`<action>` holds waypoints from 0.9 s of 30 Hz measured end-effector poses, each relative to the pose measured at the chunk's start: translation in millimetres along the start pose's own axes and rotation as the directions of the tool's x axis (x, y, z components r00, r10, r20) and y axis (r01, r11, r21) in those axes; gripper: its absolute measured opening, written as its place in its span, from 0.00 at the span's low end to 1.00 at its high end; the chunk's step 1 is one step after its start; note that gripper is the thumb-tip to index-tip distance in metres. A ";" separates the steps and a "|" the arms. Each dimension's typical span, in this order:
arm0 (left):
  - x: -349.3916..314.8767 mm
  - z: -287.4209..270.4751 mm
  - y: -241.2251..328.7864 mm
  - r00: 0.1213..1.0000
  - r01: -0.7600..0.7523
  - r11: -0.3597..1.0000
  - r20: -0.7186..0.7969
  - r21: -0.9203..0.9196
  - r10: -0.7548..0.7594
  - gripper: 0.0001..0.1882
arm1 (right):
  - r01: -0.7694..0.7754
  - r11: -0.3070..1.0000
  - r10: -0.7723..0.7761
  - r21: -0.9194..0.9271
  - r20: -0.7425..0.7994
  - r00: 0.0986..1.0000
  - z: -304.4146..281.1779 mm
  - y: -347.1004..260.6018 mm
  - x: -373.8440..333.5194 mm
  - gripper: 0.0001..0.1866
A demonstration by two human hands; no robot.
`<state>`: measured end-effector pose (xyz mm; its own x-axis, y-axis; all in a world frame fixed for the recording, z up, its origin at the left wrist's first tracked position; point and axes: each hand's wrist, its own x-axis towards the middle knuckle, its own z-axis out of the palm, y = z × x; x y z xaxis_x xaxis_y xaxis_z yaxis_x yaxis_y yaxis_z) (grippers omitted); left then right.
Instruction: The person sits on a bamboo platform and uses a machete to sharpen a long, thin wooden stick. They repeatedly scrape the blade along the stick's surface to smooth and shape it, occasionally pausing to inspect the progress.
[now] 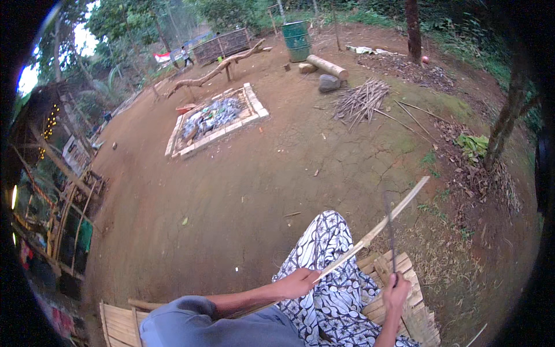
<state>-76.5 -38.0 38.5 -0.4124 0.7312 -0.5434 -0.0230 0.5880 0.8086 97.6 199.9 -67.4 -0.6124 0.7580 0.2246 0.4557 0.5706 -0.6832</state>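
A long pale strip of split bamboo [377, 230] slants up to the right across my patterned trousers. My left hand [298, 284] is closed round its lower part, near my knee. In my right hand [397, 294] is a knife [391, 234] with a thin dark blade, held by its handle. The blade points upward and is blurred; it crosses the strip in view, but I cannot tell whether they touch. Beneath me is a bench of bamboo slats [411, 296], seen on both sides of my body.
Ahead lies a brick-edged fire pit [254, 107] with grey ash, a crooked branch rail [217, 70] behind it. A green drum [296, 41], a log [328, 67], a rock [329, 84] and a stick pile [363, 102] stand beyond. A wooden shelter [63, 214] is at left.
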 end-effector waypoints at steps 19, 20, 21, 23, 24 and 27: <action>21.6 25.2 32.3 0.967 0.219 0.884 0.215 -0.414 -0.139 0.19 | 0.406 0.914 -0.405 0.021 0.119 0.906 -23.7 -37.2 -20.5 0.22; 23.1 27.9 32.6 0.964 0.213 0.886 0.238 -0.413 -0.121 0.18 | 0.406 0.914 -0.406 0.014 0.098 0.909 -23.0 -33.0 -22.2 0.23; 22.4 30.0 28.5 0.960 0.211 0.884 0.257 -0.417 -0.107 0.18 | 0.409 0.912 -0.408 0.011 0.083 0.909 -19.8 -29.6 -25.0 0.23; 21.3 32.5 14.3 0.973 0.161 0.930 0.213 -0.332 -0.092 0.18 | 0.460 0.886 -0.455 -0.062 0.080 0.887 -22.3 -1.3 -11.8 0.25; 18.5 31.6 1.3 0.987 0.109 0.966 0.144 -0.234 -0.076 0.18 | 0.175 0.984 -0.175 0.043 0.003 0.985 -20.6 17.8 -2.5 0.25; 9.3 31.2 -22.8 0.996 0.076 0.996 0.058 -0.047 -0.074 0.18 | -0.398 0.912 0.363 -0.097 -0.257 0.896 -45.4 63.9 28.2 0.27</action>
<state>-51.5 -33.8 8.0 -0.3562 0.7047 -0.6136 -0.0974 0.6251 0.7744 138.8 272.1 -73.2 -0.2168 0.9673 0.1320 0.7217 0.2499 -0.6455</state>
